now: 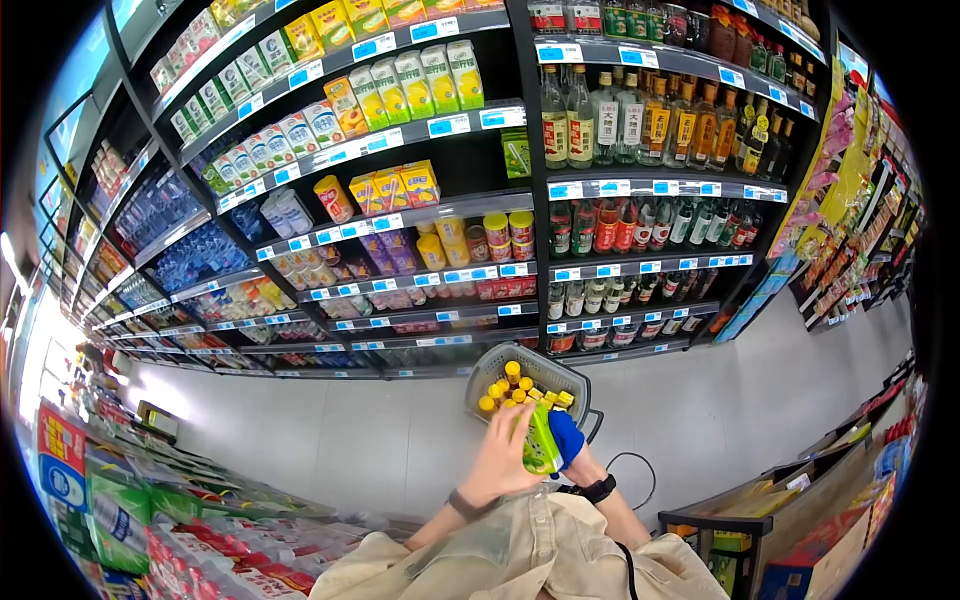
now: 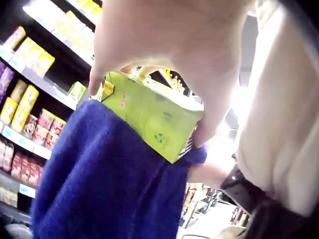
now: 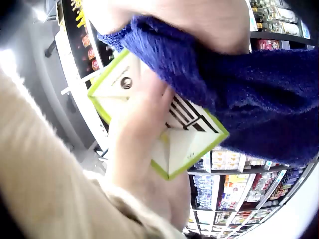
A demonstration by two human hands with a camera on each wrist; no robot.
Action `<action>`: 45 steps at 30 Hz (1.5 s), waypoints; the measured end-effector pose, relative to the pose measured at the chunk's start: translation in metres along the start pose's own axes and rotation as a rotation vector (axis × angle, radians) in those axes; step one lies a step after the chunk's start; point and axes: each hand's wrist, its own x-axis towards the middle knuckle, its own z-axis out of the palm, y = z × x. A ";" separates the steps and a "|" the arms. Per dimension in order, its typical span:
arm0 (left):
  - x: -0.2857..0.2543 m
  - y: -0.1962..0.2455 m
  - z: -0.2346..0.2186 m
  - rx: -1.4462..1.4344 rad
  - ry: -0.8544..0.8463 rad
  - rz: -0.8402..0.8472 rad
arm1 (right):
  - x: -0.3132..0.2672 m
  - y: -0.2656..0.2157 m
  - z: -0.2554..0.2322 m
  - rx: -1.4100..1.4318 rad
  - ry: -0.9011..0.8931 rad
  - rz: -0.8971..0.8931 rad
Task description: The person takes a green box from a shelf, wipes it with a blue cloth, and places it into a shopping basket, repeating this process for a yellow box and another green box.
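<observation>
A bright green drink carton [image 1: 541,447] is held in front of the body, above a basket. My left hand [image 1: 500,455] grips it across its length, thumb on one end and fingers at the other. The thumb presses on the carton's white end flap [image 3: 194,144] in the right wrist view. My right hand [image 1: 583,468] holds a blue cloth [image 1: 567,437] against the carton's side. In the left wrist view the cloth [image 2: 114,169] hangs over the lower part of the carton [image 2: 154,119]. The right hand's fingers are mostly hidden by the cloth.
Below the hands, a grey basket [image 1: 575,380] on the floor holds several yellow-capped containers [image 1: 513,370]. Tall shelves [image 1: 470,120] of cartons, cans and bottles [image 1: 630,115] stand ahead. Wrapped goods [image 1: 200,520] lie near left, and a dark-framed rack [image 1: 720,525] stands near right.
</observation>
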 end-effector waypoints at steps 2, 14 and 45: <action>-0.004 0.006 0.005 -0.054 -0.006 -0.003 | 0.012 0.006 -0.033 0.054 -0.110 0.063; 0.012 0.012 -0.004 -0.077 -0.204 0.047 | 0.008 -0.012 -0.007 -0.196 -0.061 -0.238; 0.018 0.000 0.006 -0.106 0.287 -0.194 | 0.009 -0.010 0.002 0.101 -0.190 -0.049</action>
